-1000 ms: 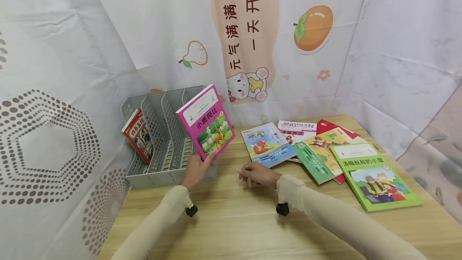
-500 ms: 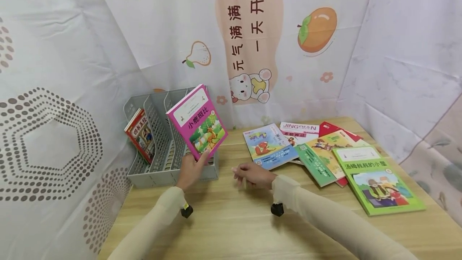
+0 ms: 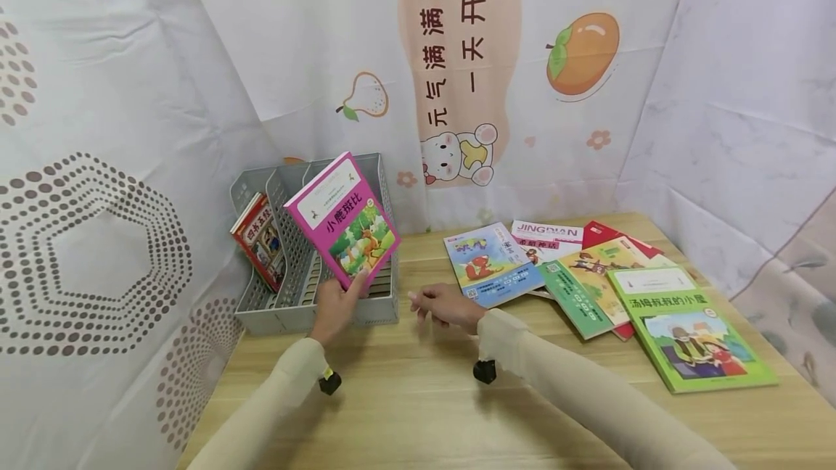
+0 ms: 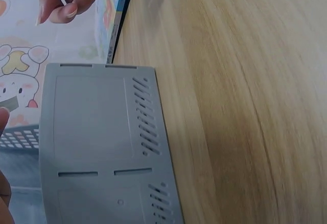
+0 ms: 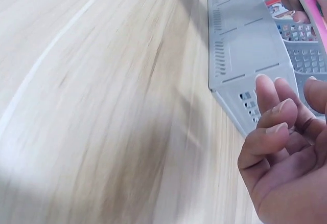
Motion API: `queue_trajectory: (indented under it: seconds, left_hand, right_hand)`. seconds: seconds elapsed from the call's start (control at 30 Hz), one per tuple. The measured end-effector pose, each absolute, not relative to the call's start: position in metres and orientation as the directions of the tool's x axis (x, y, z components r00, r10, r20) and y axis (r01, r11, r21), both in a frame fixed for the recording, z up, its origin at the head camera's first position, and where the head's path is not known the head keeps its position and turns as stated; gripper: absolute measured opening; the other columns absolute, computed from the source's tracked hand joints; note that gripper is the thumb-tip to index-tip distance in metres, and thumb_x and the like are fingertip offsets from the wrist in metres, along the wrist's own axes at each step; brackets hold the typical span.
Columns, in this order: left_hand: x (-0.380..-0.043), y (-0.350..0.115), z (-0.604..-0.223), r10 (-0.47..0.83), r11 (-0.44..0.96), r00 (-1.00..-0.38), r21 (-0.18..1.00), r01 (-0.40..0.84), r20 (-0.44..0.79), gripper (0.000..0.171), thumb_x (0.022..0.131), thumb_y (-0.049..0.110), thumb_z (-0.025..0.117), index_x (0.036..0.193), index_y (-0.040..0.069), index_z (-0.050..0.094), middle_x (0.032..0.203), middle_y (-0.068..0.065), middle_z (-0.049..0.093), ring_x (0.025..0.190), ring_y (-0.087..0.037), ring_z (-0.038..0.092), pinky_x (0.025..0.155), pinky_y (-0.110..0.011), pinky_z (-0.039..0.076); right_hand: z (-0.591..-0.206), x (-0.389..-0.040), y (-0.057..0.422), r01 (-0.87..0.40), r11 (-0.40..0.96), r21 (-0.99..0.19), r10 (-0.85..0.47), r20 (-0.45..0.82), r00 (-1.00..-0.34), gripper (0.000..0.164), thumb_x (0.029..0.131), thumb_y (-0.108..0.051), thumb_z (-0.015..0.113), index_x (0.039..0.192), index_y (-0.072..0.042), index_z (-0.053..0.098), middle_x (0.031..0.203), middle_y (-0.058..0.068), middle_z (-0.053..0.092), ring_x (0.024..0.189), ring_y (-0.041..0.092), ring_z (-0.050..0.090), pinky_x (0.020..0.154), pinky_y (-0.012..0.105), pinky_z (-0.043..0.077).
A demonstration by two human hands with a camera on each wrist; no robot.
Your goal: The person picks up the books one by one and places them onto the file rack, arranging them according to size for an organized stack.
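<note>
From above, the head view looks forward and down; both wrist views, closer and tilted, share the grey rack (image 4: 92,116).

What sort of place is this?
Maybe a little reading corner, though I can't be sure: a gray divided rack and colorful books sit on a wooden table, and fruit-printed cloth hangs behind.

Left hand (image 3: 336,310) is carrying the pink book (image 3: 346,223) leftward across the rack (image 3: 287,321), so more of the rack's right side is coming into view. Right hand (image 3: 449,307) is drifting left too, nearing the rack and leaving the blue book (image 3: 491,268).
</note>
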State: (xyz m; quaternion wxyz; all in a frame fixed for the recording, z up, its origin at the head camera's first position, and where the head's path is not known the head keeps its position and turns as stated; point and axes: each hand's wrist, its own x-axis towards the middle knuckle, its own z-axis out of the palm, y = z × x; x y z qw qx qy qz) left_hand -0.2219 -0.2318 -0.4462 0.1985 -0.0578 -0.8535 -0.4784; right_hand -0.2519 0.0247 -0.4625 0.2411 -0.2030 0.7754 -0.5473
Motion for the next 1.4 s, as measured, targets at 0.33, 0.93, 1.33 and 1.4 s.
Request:
queue_trajectory:
  seconds: [0.33,0.93,1.33,1.4]
  left_hand:
    - [-0.222,-0.245,-0.444,-0.089,0.560,-0.890,0.761,0.327,0.448,0.053,0.103,0.050,0.060,0.095,0.000,0.074,0.071,-0.008,0.072,0.042,-0.008,0.037,0.038,-0.025,0.026]
    - [-0.213,-0.259,-0.448,-0.136,0.597,-0.879,0.746,0.295,0.456,0.047,0.102,0.046,0.063,0.085,0.003,0.073,0.058,-0.002,0.059,0.044,-0.005,0.037,0.040,-0.027,0.028]
    - [-0.211,-0.280,-0.449,-0.199,0.649,-0.853,0.717,0.254,0.482,0.051,0.103,0.044,0.063,0.073,0.003,0.069,0.051,0.003,0.049,0.042,-0.007,0.035,0.038,-0.025,0.027]
    - [-0.210,-0.285,-0.450,-0.211,0.657,-0.848,0.713,0.246,0.486,0.052,0.103,0.044,0.063,0.071,0.003,0.070,0.051,0.003,0.050,0.041,-0.007,0.036,0.037,-0.026,0.027]
  right_hand:
    - [-0.460,-0.254,0.007,-0.076,0.337,-0.938,-0.582,-0.144,-0.800,0.045,0.110,-0.038,0.048,0.119,0.002,0.067,0.095,0.018,0.070,0.055,0.012,0.039,0.052,0.028,0.035]
    - [-0.464,-0.250,-0.021,-0.099,0.340,-0.935,-0.588,-0.129,-0.798,0.050,0.112,-0.038,0.044,0.108,0.007,0.066,0.079,0.007,0.069,0.051,0.012,0.039,0.048,0.028,0.034]
    - [-0.457,-0.260,-0.026,-0.020,0.339,-0.940,-0.573,-0.190,-0.797,0.044,0.111,-0.032,0.045,0.105,0.008,0.063,0.084,0.016,0.071,0.056,0.018,0.038,0.050,0.028,0.030]
    - [-0.455,-0.261,-0.027,-0.005,0.339,-0.941,-0.571,-0.201,-0.795,0.040,0.111,-0.031,0.046,0.103,0.006,0.061,0.087,0.020,0.071,0.055,0.018,0.037,0.049,0.029,0.028]
